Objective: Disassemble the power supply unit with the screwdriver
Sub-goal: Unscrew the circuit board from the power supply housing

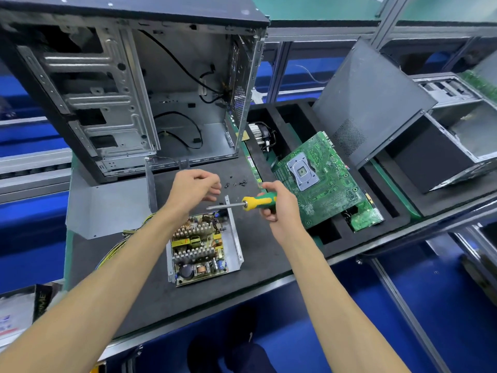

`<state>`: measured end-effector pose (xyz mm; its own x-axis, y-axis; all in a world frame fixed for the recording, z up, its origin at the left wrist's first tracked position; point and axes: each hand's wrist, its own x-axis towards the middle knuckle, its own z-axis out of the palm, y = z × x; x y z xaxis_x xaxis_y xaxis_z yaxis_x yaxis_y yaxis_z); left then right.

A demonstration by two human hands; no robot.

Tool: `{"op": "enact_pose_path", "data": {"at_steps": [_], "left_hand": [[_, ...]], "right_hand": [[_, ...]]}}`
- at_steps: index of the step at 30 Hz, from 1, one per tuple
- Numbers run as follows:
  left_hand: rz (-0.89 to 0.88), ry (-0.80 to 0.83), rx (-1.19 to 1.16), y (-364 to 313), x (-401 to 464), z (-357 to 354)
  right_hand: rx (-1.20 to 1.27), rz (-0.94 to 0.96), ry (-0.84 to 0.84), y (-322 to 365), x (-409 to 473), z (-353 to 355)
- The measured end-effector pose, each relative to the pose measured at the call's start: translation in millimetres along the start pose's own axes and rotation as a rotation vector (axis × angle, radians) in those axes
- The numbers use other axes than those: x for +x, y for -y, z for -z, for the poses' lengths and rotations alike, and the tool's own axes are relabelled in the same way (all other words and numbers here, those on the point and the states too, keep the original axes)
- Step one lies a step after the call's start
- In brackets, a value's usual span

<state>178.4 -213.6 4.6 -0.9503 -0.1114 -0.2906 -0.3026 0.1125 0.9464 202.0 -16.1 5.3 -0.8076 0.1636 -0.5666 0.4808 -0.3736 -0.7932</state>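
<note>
The power supply unit (204,249) sits open on the worktop (139,292), board exposed. Right hand (279,203) grips the screwdriver (250,202); left hand (193,189) hovers loosely curled at the tip, contents unclear. Recommend seating the tip square before turning.

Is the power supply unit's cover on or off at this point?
Off. The power supply unit lies open-topped on the mat, heatsinks, coils and capacitors exposed.

Open computer case (129,84) upright; motherboard (320,181) tilted over foam tray (398,208).
</note>
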Motion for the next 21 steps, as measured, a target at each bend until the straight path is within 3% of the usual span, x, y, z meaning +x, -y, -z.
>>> {"op": "enact_pose_path", "data": {"at_steps": [9,15,21], "left_hand": [[-0.178,0.115,0.69,2,59,-30],[-0.138,0.154,0.828,20,80,-47],[-0.086,0.163,0.874,23,86,-53]], "right_hand": [[0.162,-0.068,-0.076,3,51,16],[0.012,-0.034,-0.185,6,83,31],[-0.024,-0.1,-0.148,8,95,25]]}}
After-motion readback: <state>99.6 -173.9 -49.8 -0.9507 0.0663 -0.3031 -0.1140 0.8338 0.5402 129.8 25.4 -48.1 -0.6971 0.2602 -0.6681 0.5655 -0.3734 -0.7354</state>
